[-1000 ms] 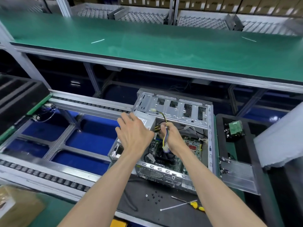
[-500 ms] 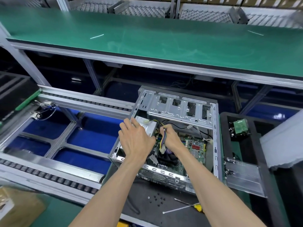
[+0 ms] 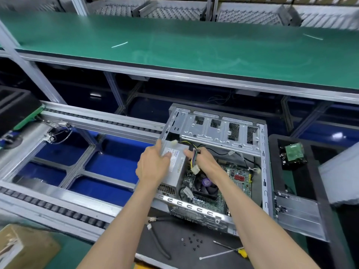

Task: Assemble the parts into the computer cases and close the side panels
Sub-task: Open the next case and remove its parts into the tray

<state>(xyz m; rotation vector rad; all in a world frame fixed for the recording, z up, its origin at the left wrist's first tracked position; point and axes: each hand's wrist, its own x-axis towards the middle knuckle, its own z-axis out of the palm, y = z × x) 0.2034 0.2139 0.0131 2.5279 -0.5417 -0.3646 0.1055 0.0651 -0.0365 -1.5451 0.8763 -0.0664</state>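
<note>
The open case (image 3: pixel 223 131) lies on the mat, right of the rollers (image 3: pixel 58 208). The left hand (image 3: pixel 153 166) rests flat-fingered on the PSU (image 3: pixel 177 162) in its left corner; the right hand (image 3: pixel 204 162) grips the cables (image 3: pixel 194 158) beside it.

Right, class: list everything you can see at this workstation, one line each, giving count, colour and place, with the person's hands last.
Computer case: one, silver, open, centre.
Power supply: one, grey, in the case's left corner.
Cable bundle: one, yellow, black and mixed colours, in the case.
Motherboard: one, green, on the case floor.
Screwdriver: one, yellow handle, black mat in front.
Screws: several, black, same mat.
Cardboard box: one, brown, bottom left.
Shelf: one, green, above.
Left hand: rests on the power supply.
Right hand: grips the cable bundle.
</note>
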